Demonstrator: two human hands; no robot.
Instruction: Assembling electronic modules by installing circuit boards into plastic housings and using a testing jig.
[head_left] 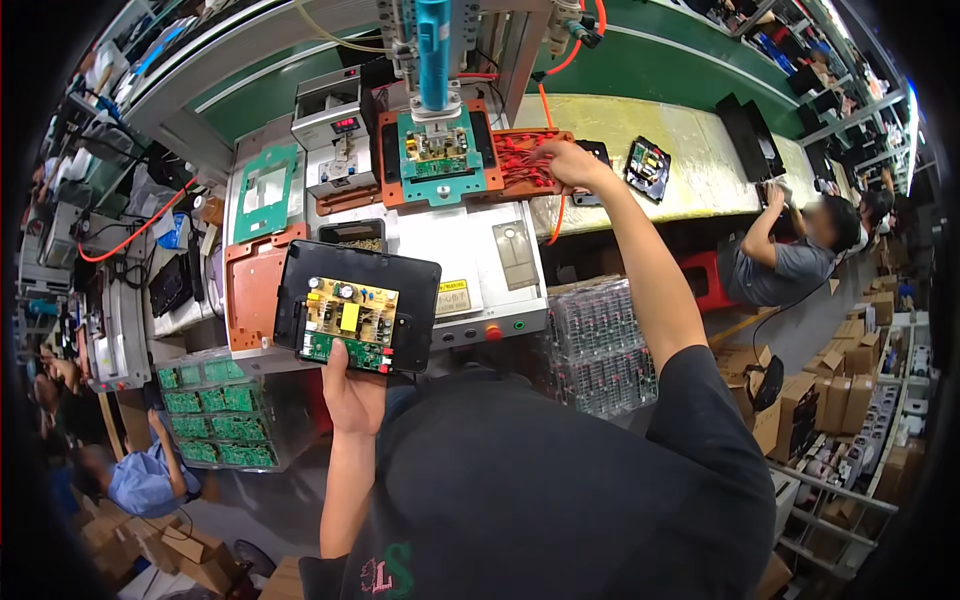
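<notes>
My left hand point(352, 395) grips the near edge of a black plastic housing point(415, 290), thumb on top by the circuit board. That circuit board point(350, 320), green and tan with a yellow transformer and red connectors, sits on the housing, tilted toward me. To the right, my right hand point(568, 165) reaches into an orange-brown tray point(560, 135) of small red parts with leads point(520, 160). Its fingers curl down among them, and what they pinch is hidden. Left of the tray, another circuit board point(440, 150) rests in a green fixture plate point(445, 188) beneath a blue cylinder point(433, 55).
A control box with a red display point(345, 125) stands behind the housing. A red button point(492, 332) is on the bench front. Stacked boards in clear trays point(600, 345) sit below right, green boards point(220, 415) below left. Another housed board point(648, 165) lies on the yellow surface. A co-worker point(790, 250) sits at right.
</notes>
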